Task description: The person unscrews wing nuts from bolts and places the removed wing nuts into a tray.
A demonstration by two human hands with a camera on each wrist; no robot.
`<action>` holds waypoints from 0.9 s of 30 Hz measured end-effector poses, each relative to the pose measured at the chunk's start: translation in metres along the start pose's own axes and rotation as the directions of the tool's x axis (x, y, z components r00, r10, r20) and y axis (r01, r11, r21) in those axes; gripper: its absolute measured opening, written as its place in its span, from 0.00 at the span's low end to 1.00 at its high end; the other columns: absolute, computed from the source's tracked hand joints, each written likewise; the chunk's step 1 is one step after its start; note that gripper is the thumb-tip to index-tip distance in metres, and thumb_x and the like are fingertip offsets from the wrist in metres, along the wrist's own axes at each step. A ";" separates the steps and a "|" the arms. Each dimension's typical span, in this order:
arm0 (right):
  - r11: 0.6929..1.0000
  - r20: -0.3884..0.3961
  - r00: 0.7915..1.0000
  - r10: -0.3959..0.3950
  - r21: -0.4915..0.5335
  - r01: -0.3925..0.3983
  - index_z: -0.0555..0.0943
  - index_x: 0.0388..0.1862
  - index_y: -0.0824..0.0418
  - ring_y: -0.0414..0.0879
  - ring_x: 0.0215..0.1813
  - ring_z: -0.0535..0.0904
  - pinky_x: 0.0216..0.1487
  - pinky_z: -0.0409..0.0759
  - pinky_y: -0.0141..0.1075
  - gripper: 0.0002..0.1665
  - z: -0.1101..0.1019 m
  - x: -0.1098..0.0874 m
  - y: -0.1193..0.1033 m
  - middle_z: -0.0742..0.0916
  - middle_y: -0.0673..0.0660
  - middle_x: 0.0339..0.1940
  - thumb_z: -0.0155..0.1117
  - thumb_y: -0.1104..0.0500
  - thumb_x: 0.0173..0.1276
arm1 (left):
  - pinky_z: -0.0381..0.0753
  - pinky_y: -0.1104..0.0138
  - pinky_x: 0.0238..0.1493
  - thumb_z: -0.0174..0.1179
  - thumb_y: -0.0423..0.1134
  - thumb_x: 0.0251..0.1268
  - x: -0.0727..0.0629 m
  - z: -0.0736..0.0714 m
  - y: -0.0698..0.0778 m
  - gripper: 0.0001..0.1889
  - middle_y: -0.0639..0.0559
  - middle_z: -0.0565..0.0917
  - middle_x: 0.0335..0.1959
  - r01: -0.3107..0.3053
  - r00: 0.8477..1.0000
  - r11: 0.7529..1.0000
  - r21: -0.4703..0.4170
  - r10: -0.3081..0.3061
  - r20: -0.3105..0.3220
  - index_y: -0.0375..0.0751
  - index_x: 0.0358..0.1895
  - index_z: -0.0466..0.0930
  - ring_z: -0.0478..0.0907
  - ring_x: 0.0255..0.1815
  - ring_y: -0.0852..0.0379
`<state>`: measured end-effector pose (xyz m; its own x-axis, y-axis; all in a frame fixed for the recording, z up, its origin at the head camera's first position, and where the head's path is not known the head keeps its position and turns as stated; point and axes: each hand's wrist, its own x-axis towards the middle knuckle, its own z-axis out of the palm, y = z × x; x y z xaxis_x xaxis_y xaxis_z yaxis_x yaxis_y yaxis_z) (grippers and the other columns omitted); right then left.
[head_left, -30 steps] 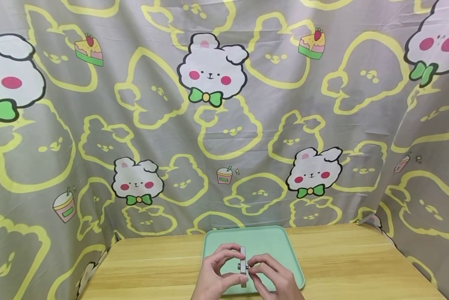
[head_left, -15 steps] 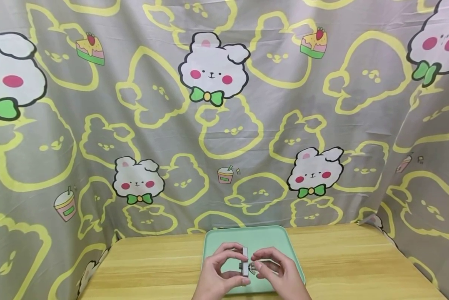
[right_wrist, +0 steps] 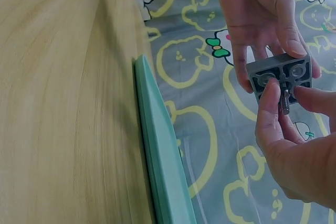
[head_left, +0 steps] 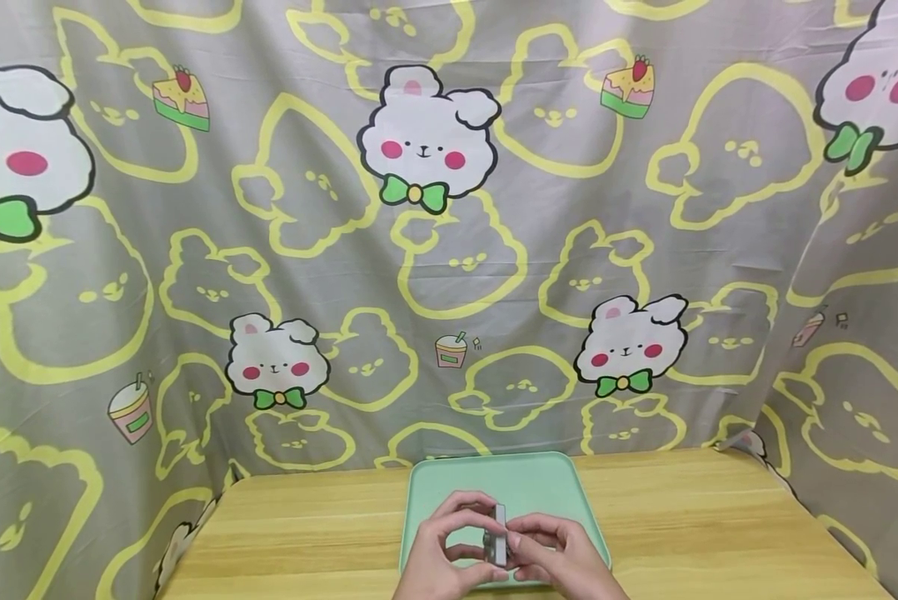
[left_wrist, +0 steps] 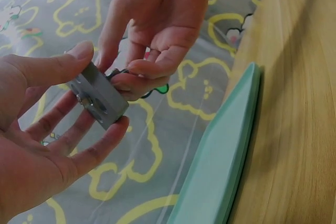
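My left hand (head_left: 449, 546) grips a square grey metal block (head_left: 501, 537) by its opposite edges, upright above the tray. In the left wrist view, the outer face of the block (left_wrist: 97, 95) shows round recesses and a metal piece at its middle. My right hand (head_left: 557, 550) is at the block's other face. There, in the right wrist view, a dark metal piece with a short threaded rod (right_wrist: 285, 102) sits at the centre between two round sockets. The thumb and index finger of my right hand (right_wrist: 302, 156) pinch this piece from both sides, partly hiding it.
Under the hands a mint-green tray (head_left: 494, 471) with a raised rim lies on the wood-grain table (head_left: 314, 533). Behind and on both sides hangs a grey curtain (head_left: 449, 250) with cartoon prints.
My right hand drew back slightly, showing the metal piece, then came in against the block with its fingers round the piece. The left hand and block shifted slightly to the right.
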<state>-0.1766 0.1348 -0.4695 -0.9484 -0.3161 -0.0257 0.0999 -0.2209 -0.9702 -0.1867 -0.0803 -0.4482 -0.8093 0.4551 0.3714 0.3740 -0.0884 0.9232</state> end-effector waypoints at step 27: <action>0.913 -0.050 0.951 -0.306 -0.298 0.279 0.82 0.46 0.70 0.46 0.45 0.88 0.44 0.90 0.38 0.13 0.015 -0.005 0.001 0.86 0.60 0.43 0.70 0.61 0.71 | 0.90 0.53 0.47 0.75 0.28 0.56 0.002 -0.002 0.000 0.18 0.29 0.72 0.64 0.054 0.998 0.995 -0.082 -0.056 -0.023 0.30 0.50 0.85 0.76 0.63 0.48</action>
<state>-0.1673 0.1224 -0.4670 -0.9471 -0.1869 0.2609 -0.2629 -0.0146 -0.9647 -0.1889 -0.0812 -0.4472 -0.8391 0.4390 0.3213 0.2913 -0.1363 0.9469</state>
